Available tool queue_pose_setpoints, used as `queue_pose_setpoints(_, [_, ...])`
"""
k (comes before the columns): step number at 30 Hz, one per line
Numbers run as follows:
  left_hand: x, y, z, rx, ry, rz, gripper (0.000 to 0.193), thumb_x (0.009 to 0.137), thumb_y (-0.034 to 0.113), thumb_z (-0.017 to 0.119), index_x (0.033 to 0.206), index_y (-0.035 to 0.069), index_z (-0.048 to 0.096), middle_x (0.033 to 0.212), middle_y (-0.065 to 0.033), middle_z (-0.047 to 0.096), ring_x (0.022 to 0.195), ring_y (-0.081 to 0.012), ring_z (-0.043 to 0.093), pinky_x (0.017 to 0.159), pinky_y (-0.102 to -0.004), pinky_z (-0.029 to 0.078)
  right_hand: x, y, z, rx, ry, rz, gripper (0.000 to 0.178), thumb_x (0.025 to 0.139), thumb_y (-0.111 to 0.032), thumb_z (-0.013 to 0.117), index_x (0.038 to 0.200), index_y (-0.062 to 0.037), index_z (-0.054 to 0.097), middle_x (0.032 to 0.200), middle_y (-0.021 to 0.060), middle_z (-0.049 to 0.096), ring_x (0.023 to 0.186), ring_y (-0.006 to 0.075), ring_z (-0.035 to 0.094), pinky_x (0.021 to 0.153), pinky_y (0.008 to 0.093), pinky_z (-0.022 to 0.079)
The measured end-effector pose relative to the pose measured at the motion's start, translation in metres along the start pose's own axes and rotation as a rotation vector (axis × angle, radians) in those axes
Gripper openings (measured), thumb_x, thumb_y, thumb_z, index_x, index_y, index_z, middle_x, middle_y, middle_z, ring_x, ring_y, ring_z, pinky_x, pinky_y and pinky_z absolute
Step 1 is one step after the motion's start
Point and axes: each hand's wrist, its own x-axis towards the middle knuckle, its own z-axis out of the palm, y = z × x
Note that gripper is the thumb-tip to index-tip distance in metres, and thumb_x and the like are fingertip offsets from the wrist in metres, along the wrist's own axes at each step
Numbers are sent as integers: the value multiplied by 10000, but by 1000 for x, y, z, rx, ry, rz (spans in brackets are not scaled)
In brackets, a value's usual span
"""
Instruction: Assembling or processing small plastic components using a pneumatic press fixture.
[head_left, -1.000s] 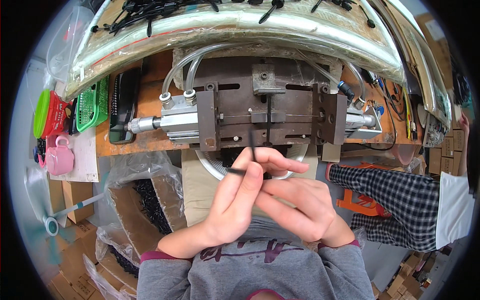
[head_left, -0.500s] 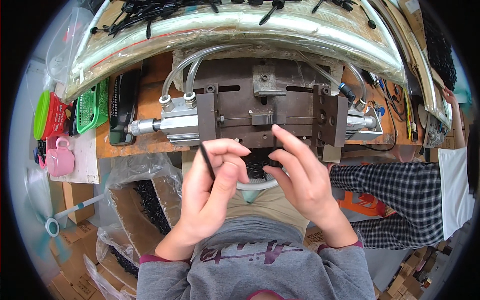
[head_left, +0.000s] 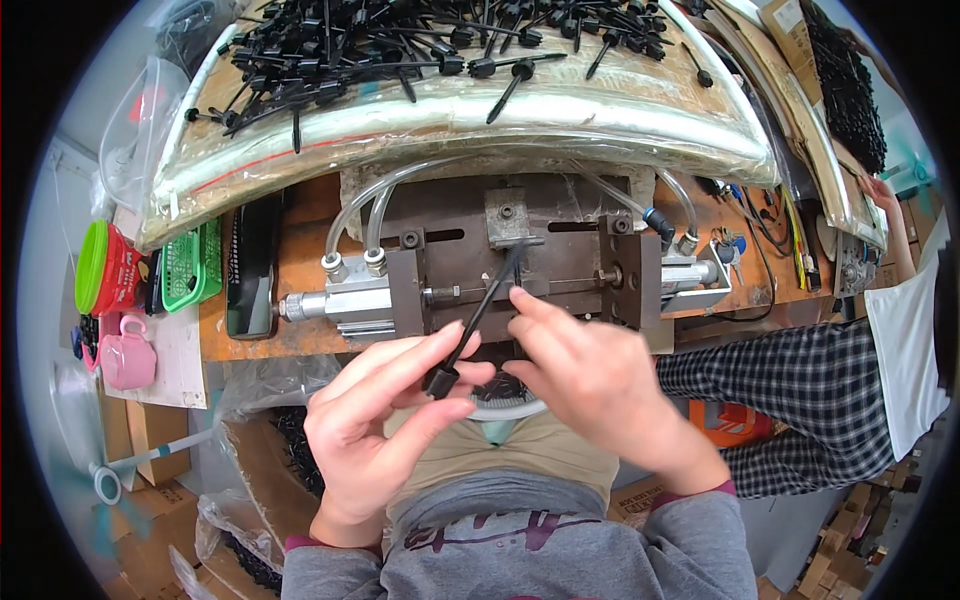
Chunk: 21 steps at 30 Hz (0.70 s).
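My left hand [head_left: 365, 425], left of centre, is closed on a slim black plastic rod [head_left: 484, 312] with a thick ridged head. The head sits by the fingertips, and the shaft slants up and right in front of the machine. At the dark metal clamping fixture [head_left: 455, 268], my right hand [head_left: 595, 385] has its fingers curled and its index tip at the middle block. Something dark shows between these fingers; motion blur and the fingers hide what it is. A thin metal pin runs into each side of the block.
Many black rods [head_left: 330, 60] are heaped on a plastic-wrapped board beyond the fixture. Clear air hoses [head_left: 375, 225] feed the cylinders at both sides. A pink cup [head_left: 128, 358] and green basket [head_left: 190, 270] stand left. A person in checked trousers [head_left: 770, 400] is at the right.
The rod in my left hand has swung from beside the fingers to slant toward the fixture. My left hand has dropped slightly leftward. The view has shifted, showing more of the heap.
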Motion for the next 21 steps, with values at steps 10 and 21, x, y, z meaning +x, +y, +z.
queue_pose_setpoints(10, [9,-27,26,591,29,314,313,646,10,816,942,14,715,1161,-155,634,780,-167,665,639,-284,550,150,198,-94,-204,421,81,132,905,-89,612,976,21,630,751,65,608,683,163,588,627,308,490])
queue_pose_setpoints(21, [7,-52,35,936,-110,482,231,729,101,730,920,-10,664,1261,-194,605,700,-180,653,650,-285,524,172,181,-79,50,-111,220,464,850,46,436,1256,-114,595,1229,87,626,1039,171,631,840,325,554])
